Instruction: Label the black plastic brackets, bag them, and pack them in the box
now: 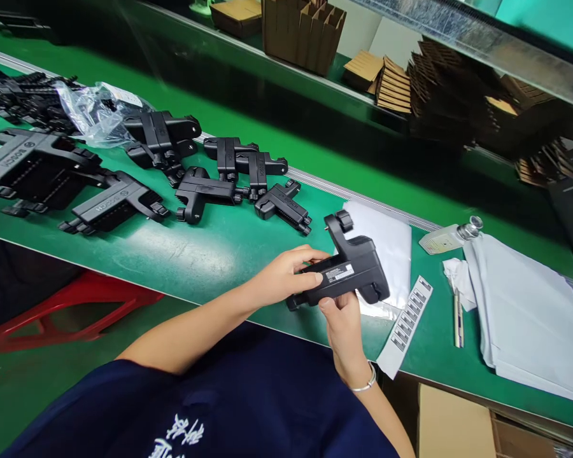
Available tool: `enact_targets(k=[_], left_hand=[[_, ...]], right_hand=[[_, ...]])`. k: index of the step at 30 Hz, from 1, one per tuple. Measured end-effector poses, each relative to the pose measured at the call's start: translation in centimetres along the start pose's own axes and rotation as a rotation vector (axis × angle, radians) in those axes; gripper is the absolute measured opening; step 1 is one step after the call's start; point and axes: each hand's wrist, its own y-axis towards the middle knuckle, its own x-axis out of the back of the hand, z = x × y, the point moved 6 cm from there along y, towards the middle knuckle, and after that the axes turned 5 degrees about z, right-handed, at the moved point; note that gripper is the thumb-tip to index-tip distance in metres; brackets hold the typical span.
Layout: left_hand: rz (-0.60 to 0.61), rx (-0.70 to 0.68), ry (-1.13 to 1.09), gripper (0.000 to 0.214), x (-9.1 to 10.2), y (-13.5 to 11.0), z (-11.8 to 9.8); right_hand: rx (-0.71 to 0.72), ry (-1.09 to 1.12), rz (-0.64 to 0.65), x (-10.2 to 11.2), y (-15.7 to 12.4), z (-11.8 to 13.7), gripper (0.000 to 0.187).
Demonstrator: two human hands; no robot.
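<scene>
Bright, even light falls from overhead, leaving a pale sheen on the green tabletop (186, 251) and glints on the plastic bag (93, 111). Shadows are soft and short. The cardboard stacks (439, 95) top right smear with blur.

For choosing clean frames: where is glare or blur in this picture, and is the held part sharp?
Head view: soft glare on the green mat; cardboard stacks at upper right are smeared; the black plastic part between left hand and right hand is sharp.
</scene>
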Motion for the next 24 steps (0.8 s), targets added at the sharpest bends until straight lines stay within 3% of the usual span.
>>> enact_targets(k=[8,24], left_hand=[[0.094,-0.034,0.215,0.043,0.4,0.2,-2.2],[0.101,0.062,0.199,0.041,0.5,0.5,-1.3]], right_hand=[[-0.076,-0.004,-0.004,-0.2,-1.2,-1.8,0.058],[-0.097,-0.054,0.021,-0.5,-1.2,-1.4,0.056]])
